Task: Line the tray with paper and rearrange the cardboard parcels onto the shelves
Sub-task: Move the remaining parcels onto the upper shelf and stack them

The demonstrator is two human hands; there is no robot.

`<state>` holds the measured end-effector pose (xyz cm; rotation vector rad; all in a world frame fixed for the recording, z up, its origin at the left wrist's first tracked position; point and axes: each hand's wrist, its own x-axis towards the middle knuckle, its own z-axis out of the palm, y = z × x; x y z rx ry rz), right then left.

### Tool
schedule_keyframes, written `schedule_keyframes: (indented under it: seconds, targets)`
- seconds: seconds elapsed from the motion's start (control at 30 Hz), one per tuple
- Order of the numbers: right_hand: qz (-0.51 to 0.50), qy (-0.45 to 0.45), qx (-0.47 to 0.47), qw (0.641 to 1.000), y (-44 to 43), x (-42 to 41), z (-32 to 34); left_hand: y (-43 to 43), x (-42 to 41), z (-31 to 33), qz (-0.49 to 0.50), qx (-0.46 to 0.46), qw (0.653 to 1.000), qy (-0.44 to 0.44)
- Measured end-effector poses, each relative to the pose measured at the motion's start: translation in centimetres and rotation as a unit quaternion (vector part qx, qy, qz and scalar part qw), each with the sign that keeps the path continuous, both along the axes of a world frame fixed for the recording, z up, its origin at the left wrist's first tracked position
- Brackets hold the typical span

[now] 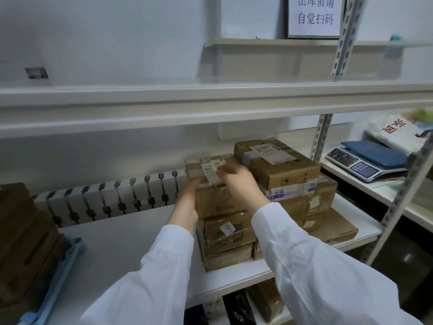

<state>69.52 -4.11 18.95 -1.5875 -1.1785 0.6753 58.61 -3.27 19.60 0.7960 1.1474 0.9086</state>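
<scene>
The top cardboard parcel [218, 200] is sitting level on a stack of parcels [228, 240] toward the right of the white shelf [128, 242]. One taped brown face is turning toward the near side. Its long axis seems to be running near to far, though the right hand is covering much of the top, so this is uncertain. A white label strip [212, 171] is lying across its top and folding over the near edge; the print is too small to read.

The hands are apart, one at each side of this parcel. The left hand [186, 202] is pressing flat against its left face with straight fingers. The right hand [239, 184] is lying over the top with bent fingers at the label; whether it is gripping cannot be told, as it is blurred. Both arms are wearing white sleeves [152, 277].

The parcel below [230, 233] is showing a small white sticker and black marker writing, neither legible. Just to the right a taller stack is rising, topped by a box with a shipping label [276, 163], over a parcel bound in blue-and-white printed tape [290, 191].

Far left, dark parcels [23, 231] are standing in a blue tray [56, 282], cut off by the edge. Behind, a white radiator [112, 195] is running along the wall. Top right, a sign [314, 15] is reading 出库前请自觉扫码. Farther right, a weighing scale [360, 167] is carrying a blue folder [375, 153].
</scene>
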Motion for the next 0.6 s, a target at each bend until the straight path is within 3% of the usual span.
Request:
schedule_keyframes:
  seconds: [0.1, 0.33, 0.6]
  targets:
    - [-0.016, 0.041, 0.021, 0.999, 0.2, 0.1, 0.1, 0.3, -0.7, -0.3, -0.037, -0.018, 0.999, 0.004]
    - [-0.083, 0.166, 0.116, 0.976, -0.8, 0.8, -0.3, 1.2, -1.4, -1.9, -0.088, -0.071, 0.99, -0.081]
    - [-0.07, 0.059, 0.131, 0.987, -0.5, 0.5, -1.1, 2.1, -2.4, -3.2, -0.048, -0.017, 0.99, -0.129]
